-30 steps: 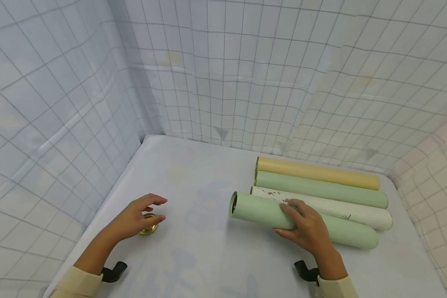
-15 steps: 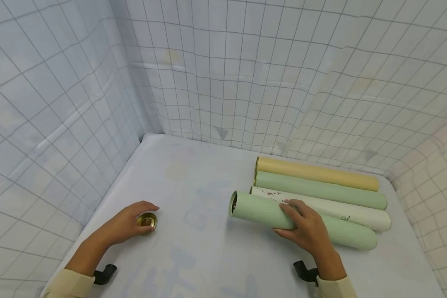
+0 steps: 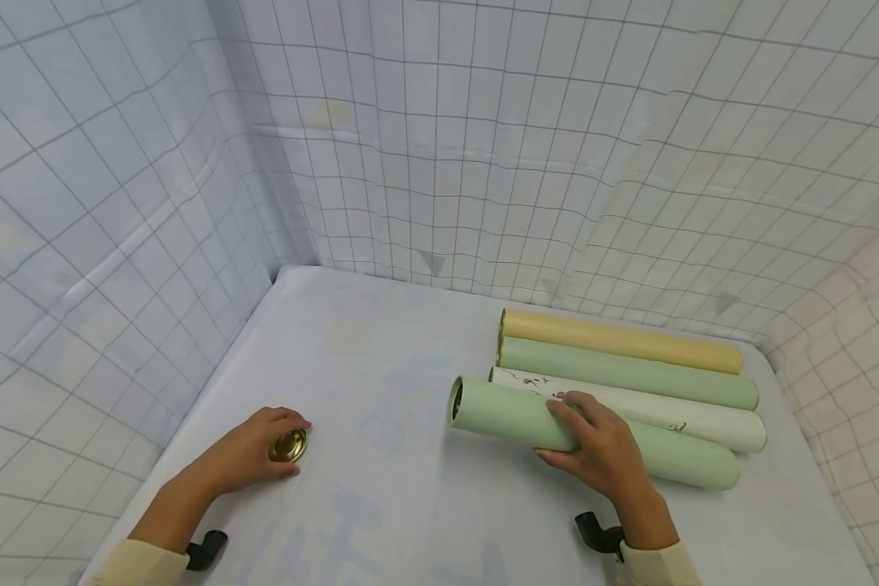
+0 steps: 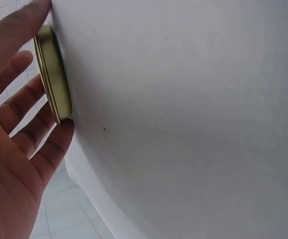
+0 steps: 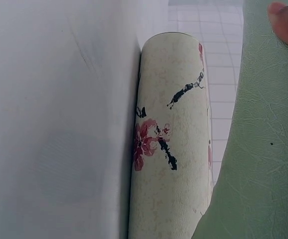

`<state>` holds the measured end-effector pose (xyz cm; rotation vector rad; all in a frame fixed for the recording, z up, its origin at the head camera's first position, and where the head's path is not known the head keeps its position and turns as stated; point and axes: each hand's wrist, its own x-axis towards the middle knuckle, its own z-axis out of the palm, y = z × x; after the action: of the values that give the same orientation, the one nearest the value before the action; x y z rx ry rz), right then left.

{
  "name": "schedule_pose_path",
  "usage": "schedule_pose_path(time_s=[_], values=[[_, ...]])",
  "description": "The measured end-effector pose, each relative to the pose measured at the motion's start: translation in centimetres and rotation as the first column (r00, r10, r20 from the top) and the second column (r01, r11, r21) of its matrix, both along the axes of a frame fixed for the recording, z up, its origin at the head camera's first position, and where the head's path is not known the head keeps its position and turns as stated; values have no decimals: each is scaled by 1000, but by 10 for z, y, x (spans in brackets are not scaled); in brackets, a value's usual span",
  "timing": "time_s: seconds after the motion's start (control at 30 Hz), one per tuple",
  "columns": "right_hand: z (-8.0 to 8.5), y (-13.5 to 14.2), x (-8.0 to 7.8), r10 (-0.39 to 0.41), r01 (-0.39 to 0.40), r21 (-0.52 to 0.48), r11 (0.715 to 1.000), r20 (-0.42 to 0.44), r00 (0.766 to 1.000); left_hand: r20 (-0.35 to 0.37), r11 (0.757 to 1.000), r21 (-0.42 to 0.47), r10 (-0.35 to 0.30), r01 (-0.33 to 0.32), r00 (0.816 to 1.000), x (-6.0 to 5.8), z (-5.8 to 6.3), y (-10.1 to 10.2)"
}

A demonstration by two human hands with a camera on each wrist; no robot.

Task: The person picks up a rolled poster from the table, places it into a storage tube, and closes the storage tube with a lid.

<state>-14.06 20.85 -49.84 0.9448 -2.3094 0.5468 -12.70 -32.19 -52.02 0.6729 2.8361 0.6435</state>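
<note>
In the head view, my left hand (image 3: 252,456) is at the left of the table, its thumb and fingers curled round a small round gold metal lid (image 3: 289,445). The left wrist view shows the lid (image 4: 54,74) edge-on against the white surface, with fingers at its rim. My right hand (image 3: 604,448) grips a pale green cardboard tube (image 3: 505,413) from above at its middle. The tube's left end is open, with a dark inside, and raised over the table. Only a fingertip (image 5: 286,22) of the right hand shows in the right wrist view, on the green tube (image 5: 263,129).
Behind the held tube lie a white tube with red blossoms (image 3: 703,419), another green tube (image 3: 630,370) and a yellow tube (image 3: 623,338), side by side. White cloth covers the table (image 3: 381,350). Grid-patterned curtains (image 3: 439,163) stand at the back and sides.
My left hand has moved slightly down and left and closed in round the lid. The lid now shows a domed gold face instead of a ringed hollow. The right hand and tube stay nearly still.
</note>
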Motion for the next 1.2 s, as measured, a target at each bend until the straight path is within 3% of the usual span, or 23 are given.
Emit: schedule_pose_path(time_s=[0.1,0.23,0.47,0.73,0.93,1.2], values=[[0,0,0,0,0,1,1000,-6,1000,-29,1000,5,1,-1,1000,0,-2,1],[1,0,0,-1,1,-1,1000,-14,1000,-33,994,110,15,-11,999,-3,2,8],[2,-2,0,11,-11,-16,1000,-16,1000,-60,939,340,-33,51,998,-9,20,36],[2,-3,1,3,-3,-17,1000,-27,1000,-24,814,565,-148,135,989,-17,32,78],[1,-5,2,9,-10,-9,1000,-15,1000,0,721,680,-181,133,983,-21,40,112],[0,-10,4,7,-7,-7,1000,-24,1000,-47,551,817,-228,169,972,-28,38,157]])
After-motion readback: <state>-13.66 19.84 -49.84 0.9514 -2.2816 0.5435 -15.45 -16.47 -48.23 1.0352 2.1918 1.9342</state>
